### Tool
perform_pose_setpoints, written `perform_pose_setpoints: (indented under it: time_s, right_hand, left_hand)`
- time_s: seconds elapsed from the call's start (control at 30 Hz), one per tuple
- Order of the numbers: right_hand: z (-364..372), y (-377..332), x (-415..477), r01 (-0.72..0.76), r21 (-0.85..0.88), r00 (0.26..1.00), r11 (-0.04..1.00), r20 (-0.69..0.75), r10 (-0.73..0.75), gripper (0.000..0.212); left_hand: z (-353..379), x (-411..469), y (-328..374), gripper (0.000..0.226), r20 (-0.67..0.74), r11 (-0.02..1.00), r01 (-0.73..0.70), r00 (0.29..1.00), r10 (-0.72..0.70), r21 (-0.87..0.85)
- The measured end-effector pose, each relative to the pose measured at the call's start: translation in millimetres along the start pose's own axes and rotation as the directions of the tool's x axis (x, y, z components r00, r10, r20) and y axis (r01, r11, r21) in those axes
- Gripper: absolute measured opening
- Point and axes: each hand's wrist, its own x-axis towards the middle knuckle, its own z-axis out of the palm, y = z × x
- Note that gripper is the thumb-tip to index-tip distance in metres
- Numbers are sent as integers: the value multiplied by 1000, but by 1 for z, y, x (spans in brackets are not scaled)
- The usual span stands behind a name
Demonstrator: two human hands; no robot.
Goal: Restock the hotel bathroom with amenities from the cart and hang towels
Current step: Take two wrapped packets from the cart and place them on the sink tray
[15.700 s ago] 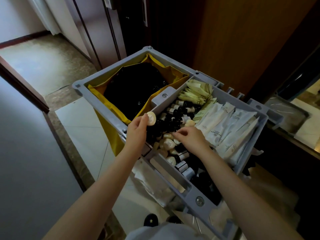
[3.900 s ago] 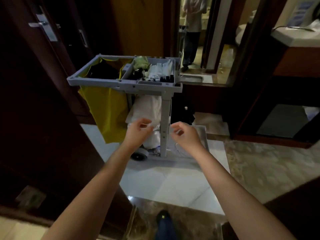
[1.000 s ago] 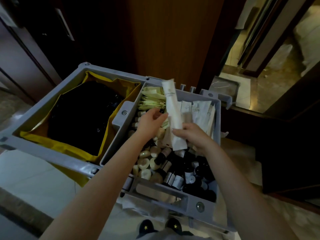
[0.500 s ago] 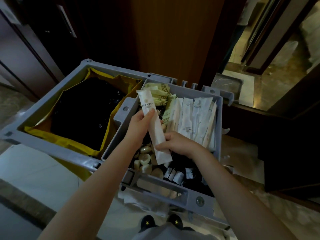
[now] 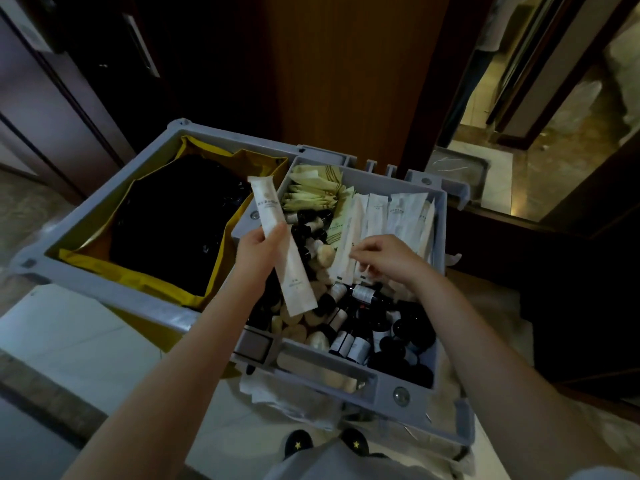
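We see faint print on the white sachet (image 5: 293,273), the white packets (image 5: 398,216) and the dark bottles (image 5: 350,344), but none is legible.

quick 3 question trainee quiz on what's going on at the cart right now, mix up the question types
1. True or false: the left hand holds a long white sachet.
2. The fingers of the right hand are at which item? A) dark bottles B) upright white sachets C) round soaps
3. Fill the gap: the left compartment of the cart is lined with a ___ bag.

Key: 1 true; 2 B; 3 yellow
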Motion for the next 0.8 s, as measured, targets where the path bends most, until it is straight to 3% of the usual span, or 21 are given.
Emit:
perform_pose_setpoints:
  time_s: [0.13,0.27,0.37,0.5,0.63,0.8]
  right_hand:
    - [2,9,24,-58,-250,981,967,-195,8,20]
    - [20,-5,40,-183,-434,973,882,-208,99,52]
    - [33,-9,49,-279,-406,940,870,-303,160,62]
    - [38,-15,58,-378,-428,908,821,-343,239,37]
    - [30,-20,60,-384,-344,904,857,-330,273,28]
    - [15,-6,57,-342,-191,904,920,-334,267,42]
  left_hand:
    - [-1,-1,-1,20,-21,1000,13,1000,-13,-1]
    - [0,2,0,16,-2,1000,29,1000,-29,8]
    - [1,5,2,15,11,999,38,999,-38,8]
    - [1,9,3,15,22,999,37,999,-37,20]
    - [0,11,3,14,23,999,43,999,-43,11]
    - [3,12,7,17,52,998,55,997,-54,-24]
